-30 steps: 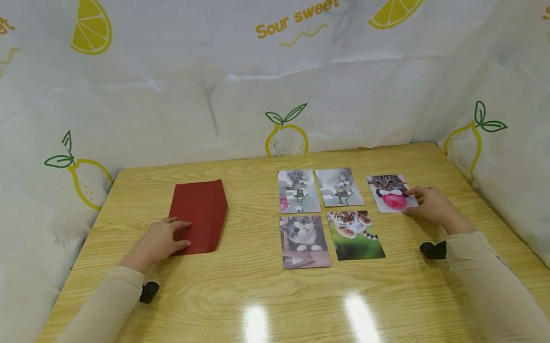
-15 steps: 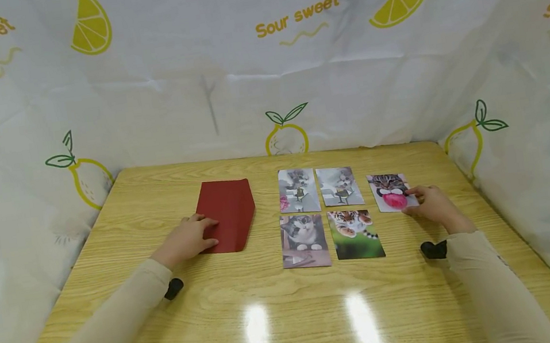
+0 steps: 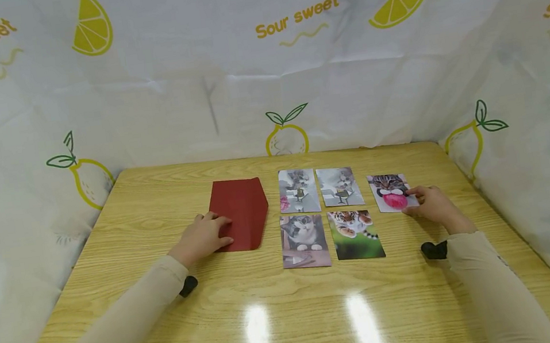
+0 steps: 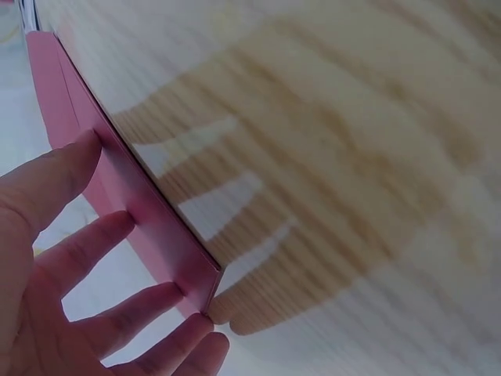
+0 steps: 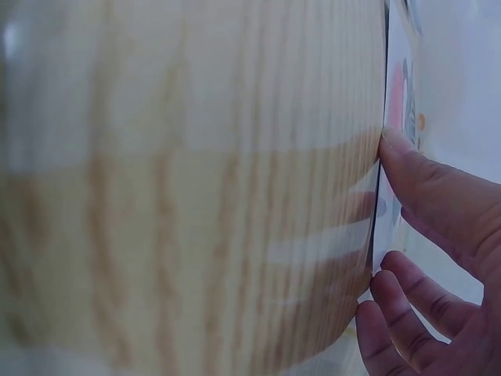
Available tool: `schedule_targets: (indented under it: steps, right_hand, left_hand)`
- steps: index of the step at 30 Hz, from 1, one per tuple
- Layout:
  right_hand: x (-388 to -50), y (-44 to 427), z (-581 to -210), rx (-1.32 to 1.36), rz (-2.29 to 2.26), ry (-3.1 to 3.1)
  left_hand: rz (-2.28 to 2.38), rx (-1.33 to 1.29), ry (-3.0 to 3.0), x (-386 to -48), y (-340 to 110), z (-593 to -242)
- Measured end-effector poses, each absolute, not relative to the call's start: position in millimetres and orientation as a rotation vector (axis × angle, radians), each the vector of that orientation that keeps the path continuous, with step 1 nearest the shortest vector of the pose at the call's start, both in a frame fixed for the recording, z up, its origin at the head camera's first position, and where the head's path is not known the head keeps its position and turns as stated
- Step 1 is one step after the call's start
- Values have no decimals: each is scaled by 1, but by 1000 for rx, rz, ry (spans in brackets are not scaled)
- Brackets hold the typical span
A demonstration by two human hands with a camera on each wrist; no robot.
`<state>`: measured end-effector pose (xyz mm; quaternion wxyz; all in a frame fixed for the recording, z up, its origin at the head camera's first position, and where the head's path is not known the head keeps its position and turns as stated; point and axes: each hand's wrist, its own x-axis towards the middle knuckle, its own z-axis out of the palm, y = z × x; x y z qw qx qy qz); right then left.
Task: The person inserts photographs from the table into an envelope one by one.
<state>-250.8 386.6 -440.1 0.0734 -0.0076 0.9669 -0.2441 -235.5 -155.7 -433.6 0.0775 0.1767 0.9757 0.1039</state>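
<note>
In the head view, a red envelope [image 3: 239, 214] lies flat on the table, its flap side toward the right. My left hand [image 3: 201, 238] rests on its left part with spread fingertips; the left wrist view shows those fingers [image 4: 117, 223] touching the red paper. Farther right, my right hand [image 3: 434, 207] touches the right edge of a cat postcard [image 3: 388, 192] with a pink shape. Up close, thumb and fingertips [image 5: 395, 141] lie along the card's edge, without a plain pinch. Between the hands lie a grey kitten card [image 3: 305, 240] and a tiger cub card [image 3: 355, 234].
Two pale grey picture cards, one on the left [image 3: 298, 191] and one on the right [image 3: 339, 187], lie behind the kitten and tiger cards. White lemon-print cloth [image 3: 181, 91] hangs around the wooden table [image 3: 171, 336]. Glare streaks mark the front.
My left hand has slid the red envelope rightward across the table, closer to the cards. The right hand and the postcards have stayed where they were.
</note>
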Motion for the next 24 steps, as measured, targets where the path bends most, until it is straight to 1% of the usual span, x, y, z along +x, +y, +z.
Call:
schedule_targets:
  steps: [24]
  right_hand:
    - [-249,386,-439,1,-734,2901]
  left_hand:
    - [278,522,2967,-235,-150,-440]
